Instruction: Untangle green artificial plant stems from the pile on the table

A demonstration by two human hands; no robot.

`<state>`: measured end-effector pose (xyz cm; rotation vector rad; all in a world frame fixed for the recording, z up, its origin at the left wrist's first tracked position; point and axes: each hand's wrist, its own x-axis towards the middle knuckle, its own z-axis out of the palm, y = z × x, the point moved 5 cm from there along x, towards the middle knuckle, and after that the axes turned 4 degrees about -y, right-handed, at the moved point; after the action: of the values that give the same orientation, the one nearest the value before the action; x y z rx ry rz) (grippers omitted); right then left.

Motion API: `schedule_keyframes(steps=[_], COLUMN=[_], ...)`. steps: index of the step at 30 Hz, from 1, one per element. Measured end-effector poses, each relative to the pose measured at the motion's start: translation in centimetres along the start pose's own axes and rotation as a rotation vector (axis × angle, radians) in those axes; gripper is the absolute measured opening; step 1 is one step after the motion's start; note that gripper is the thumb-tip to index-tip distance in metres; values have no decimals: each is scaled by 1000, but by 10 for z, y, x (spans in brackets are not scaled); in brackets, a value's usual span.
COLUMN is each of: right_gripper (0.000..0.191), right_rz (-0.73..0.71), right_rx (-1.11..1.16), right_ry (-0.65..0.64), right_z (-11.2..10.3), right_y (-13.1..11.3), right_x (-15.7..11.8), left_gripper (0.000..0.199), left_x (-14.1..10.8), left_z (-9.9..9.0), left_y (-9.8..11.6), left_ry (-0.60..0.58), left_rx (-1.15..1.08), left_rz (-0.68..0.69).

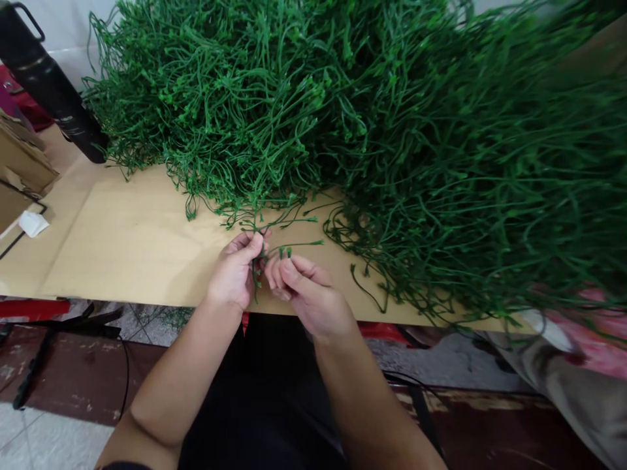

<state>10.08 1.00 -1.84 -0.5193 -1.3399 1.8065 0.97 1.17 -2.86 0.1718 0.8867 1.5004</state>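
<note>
My left hand [241, 264] is closed on a branching green plastic plant stem [289, 222], its thin sprigs fanning out above and below the fingers. Close beside it, my right hand [308, 284] pinches with thumb and forefinger; small green tips [285, 252] poke out over the pinch. Whether these tips belong to the same stem I cannot tell. Both hands are just above the cardboard-covered table [122, 235]. A large heap of similar green stems [255, 98] rises right behind them, and a loose piece [367, 287] lies to the right of my right hand.
A black bottle [53, 85] stands at the back left. Near it are a cardboard box [22, 160] and a crumpled white scrap [33, 223]. The heap spreads along the right side to the table's front edge. Another person's trouser leg [553, 385] shows at lower right.
</note>
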Motion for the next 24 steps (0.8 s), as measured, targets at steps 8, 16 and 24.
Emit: schedule_keyframes(steps=[8, 16, 24], right_gripper=[46, 31, 18], right_rz=[180, -46, -227], right_rx=[-268, -339, -294], right_ry=[-145, 305, 442], right_z=[22, -11, -17], right_y=[9, -27, -13], right_x=[-42, -9, -1], left_gripper=[7, 12, 9], left_x=[10, -3, 0], left_z=[-7, 4, 2], left_y=[19, 0, -3], left_ry=[-19, -125, -137], left_rx=[-74, 75, 53], left_rz=[80, 22, 27])
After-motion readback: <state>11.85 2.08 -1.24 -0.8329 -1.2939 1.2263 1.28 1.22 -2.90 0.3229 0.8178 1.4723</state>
